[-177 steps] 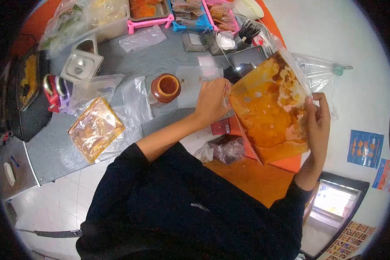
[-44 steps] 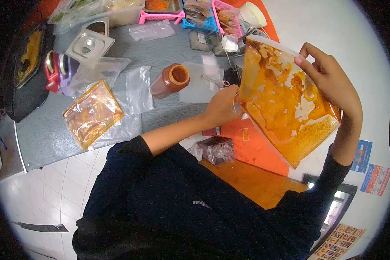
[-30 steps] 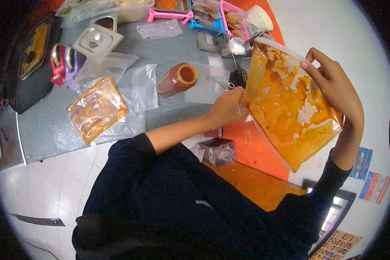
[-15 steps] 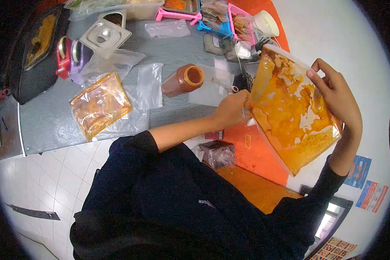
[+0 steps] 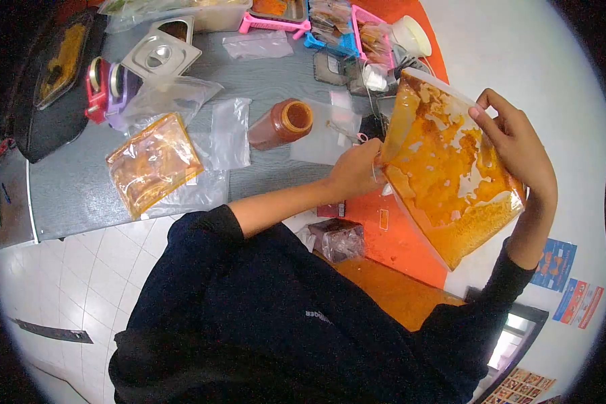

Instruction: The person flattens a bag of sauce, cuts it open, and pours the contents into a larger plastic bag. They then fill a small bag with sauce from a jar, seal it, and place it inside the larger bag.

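Note:
A large, flat, clear plastic bag of orange sauce [image 5: 444, 182] is held up, tilted, at the right of the table. My left hand [image 5: 357, 165] is closed on its left edge, with the fingertips partly hidden. My right hand [image 5: 515, 138] grips the upper right edge, thumb on the near face and fingers bent over the rim. Left of my left hand, an uncapped jar of reddish-brown sauce [image 5: 279, 125] stands on the table. Another flat plastic bag with an orange-brown smear [image 5: 155, 165] lies farther left.
Clear plastic bags [image 5: 230, 133] lie around the jar. Pink-handled scissors [image 5: 361, 137] are beside my left hand. Tape dispensers [image 5: 106, 91], a metal lid [image 5: 160, 59], a blue basket [image 5: 331, 42] and a white tub [image 5: 411, 36] stand farther back. A dark box [image 5: 340, 239] sits below the table's edge.
The bag and both hands have shifted slightly left in view, along with the table items. Both hands keep their hold on the bag.

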### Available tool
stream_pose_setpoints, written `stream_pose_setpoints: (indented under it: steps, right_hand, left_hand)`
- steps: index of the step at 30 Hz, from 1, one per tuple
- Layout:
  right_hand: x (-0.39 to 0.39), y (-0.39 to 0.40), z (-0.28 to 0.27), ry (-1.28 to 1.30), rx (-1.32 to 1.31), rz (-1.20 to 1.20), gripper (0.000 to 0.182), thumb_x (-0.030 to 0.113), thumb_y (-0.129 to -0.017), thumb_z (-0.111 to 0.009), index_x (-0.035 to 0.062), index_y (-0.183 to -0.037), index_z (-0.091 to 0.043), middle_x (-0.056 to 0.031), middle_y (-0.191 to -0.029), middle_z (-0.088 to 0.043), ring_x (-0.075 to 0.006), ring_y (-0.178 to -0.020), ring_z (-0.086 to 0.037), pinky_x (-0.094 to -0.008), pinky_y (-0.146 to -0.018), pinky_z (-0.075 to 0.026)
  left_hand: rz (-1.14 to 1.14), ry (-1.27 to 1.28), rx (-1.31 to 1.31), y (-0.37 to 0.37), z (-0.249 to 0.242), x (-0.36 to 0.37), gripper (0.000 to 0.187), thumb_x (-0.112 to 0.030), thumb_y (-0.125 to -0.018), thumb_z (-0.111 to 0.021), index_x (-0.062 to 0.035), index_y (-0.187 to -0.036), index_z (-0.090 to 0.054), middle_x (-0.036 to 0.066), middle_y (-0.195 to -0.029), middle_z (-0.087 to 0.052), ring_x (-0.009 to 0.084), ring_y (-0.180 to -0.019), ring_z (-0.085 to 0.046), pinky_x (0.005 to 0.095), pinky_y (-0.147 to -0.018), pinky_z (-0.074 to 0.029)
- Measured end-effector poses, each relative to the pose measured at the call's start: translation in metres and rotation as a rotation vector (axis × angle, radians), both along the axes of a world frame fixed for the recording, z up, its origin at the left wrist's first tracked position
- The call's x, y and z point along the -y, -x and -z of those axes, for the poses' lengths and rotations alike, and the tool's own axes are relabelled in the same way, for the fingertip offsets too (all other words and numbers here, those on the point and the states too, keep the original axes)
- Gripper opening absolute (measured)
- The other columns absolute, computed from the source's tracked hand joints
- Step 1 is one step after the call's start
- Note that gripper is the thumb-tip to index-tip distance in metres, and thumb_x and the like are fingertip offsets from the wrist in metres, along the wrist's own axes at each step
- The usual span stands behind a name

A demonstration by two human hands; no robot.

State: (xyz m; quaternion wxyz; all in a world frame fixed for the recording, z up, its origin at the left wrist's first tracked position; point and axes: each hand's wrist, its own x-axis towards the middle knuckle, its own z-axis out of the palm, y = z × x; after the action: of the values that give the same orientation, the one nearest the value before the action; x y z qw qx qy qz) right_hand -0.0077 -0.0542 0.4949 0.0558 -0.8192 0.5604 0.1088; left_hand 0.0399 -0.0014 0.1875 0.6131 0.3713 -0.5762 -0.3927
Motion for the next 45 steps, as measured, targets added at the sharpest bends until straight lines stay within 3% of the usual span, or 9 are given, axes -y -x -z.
stream_pose_setpoints:
  steps: [6,10,15,27,30,36,40,41,45]
  right_hand:
    - [-0.003,-0.004,-0.004,-0.042,-0.024,0.069,0.028,0.032,-0.096,-0.052,0.0045,-0.090,-0.050,-0.0039,-0.051,-0.046,-0.0093,-0.044,-0.041,-0.0275,-0.043,-0.033]
    - [0.005,0.014,0.004,-0.009,0.082,-0.117,0.026,0.030,-0.096,-0.052,0.0047,-0.090,-0.050,-0.0039,-0.051,-0.046,-0.0088,-0.043,-0.041,-0.0270,-0.042,-0.033]
    - [0.023,0.028,0.016,-0.075,0.176,0.039,0.027,0.030,-0.097,-0.051,0.0052,-0.088,-0.045,-0.0056,-0.051,-0.048,-0.0078,-0.045,-0.042,-0.0277,-0.043,-0.034]
    - [0.056,0.101,0.041,-0.197,0.377,0.013,0.024,0.028,-0.097,-0.051,0.0065,-0.089,-0.046,0.0002,-0.060,-0.051,-0.0057,-0.054,-0.044,-0.0248,-0.049,-0.037]
    - [0.088,0.160,0.081,-0.147,0.548,-0.110,0.021,0.027,-0.097,-0.051,0.0071,-0.092,-0.047,0.0023,-0.067,-0.051,-0.0045,-0.063,-0.047,-0.0232,-0.055,-0.038]
    - [0.090,0.233,0.159,-0.287,0.918,0.092,0.017,0.026,-0.098,-0.050,0.0092,-0.096,-0.048,0.0034,-0.076,-0.047,-0.0044,-0.069,-0.044,-0.0207,-0.059,-0.038]
    - [0.094,0.281,0.229,-0.212,0.942,0.071,0.017,0.026,-0.099,-0.049,0.0090,-0.096,-0.048,0.0040,-0.079,-0.046,-0.0053,-0.073,-0.044,-0.0197,-0.066,-0.039]
    - [0.093,0.287,0.254,-0.147,1.076,0.095,0.018,0.026,-0.099,-0.049,0.0088,-0.096,-0.048,0.0037,-0.080,-0.045,-0.0064,-0.075,-0.044,-0.0205,-0.070,-0.038]
    - [0.073,0.285,0.336,0.034,1.382,0.235,0.020,0.027,-0.099,-0.048,0.0083,-0.094,-0.047,0.0012,-0.087,-0.043,-0.0100,-0.085,-0.042,-0.0245,-0.084,-0.036]
  left_hand:
    - [0.029,-0.012,-0.023,0.004,0.001,0.000,0.036,-0.023,-0.074,-0.071,-0.0043,-0.095,-0.048,0.018,-0.086,-0.055,0.0406,-0.084,-0.056,0.0463,-0.068,-0.044]
    - [0.024,-0.039,-0.015,0.004,-0.002,0.001,0.038,-0.025,-0.074,-0.072,-0.0033,-0.095,-0.048,0.018,-0.085,-0.055,0.0407,-0.083,-0.056,0.0467,-0.067,-0.045]
    - [-0.117,-0.008,0.020,0.010,0.009,0.013,0.038,-0.026,-0.074,-0.071,-0.0031,-0.089,-0.045,0.017,-0.081,-0.053,0.0403,-0.078,-0.055,0.0460,-0.066,-0.044]
    - [-0.089,-0.012,-0.016,0.048,0.030,0.047,0.034,-0.019,-0.072,-0.071,-0.0036,-0.090,-0.047,0.016,-0.081,-0.055,0.0370,-0.077,-0.057,0.0425,-0.066,-0.046]
    - [-0.059,-0.016,0.089,0.045,0.044,0.059,0.041,-0.018,-0.072,-0.075,-0.0047,-0.098,-0.046,0.016,-0.089,-0.059,0.0346,-0.085,-0.060,0.0383,-0.072,-0.048]
    - [0.051,-0.060,0.240,0.040,0.043,0.068,0.038,-0.014,-0.073,-0.073,-0.0030,-0.099,-0.048,0.018,-0.093,-0.062,0.0345,-0.088,-0.063,0.0398,-0.074,-0.049]
    - [0.120,-0.094,0.277,0.039,0.048,0.075,0.036,-0.012,-0.074,-0.072,-0.0035,-0.099,-0.048,0.016,-0.092,-0.062,0.0316,-0.087,-0.062,0.0370,-0.075,-0.048]
    - [0.122,-0.090,0.290,0.037,0.053,0.077,0.036,-0.012,-0.074,-0.072,-0.0035,-0.099,-0.048,0.016,-0.092,-0.062,0.0316,-0.087,-0.062,0.0370,-0.075,-0.048]
    - [0.010,-0.093,0.274,0.011,0.056,0.078,0.035,-0.006,-0.077,-0.070,-0.0068,-0.099,-0.044,0.005,-0.085,-0.049,0.0183,-0.078,-0.054,0.0303,-0.072,-0.045]
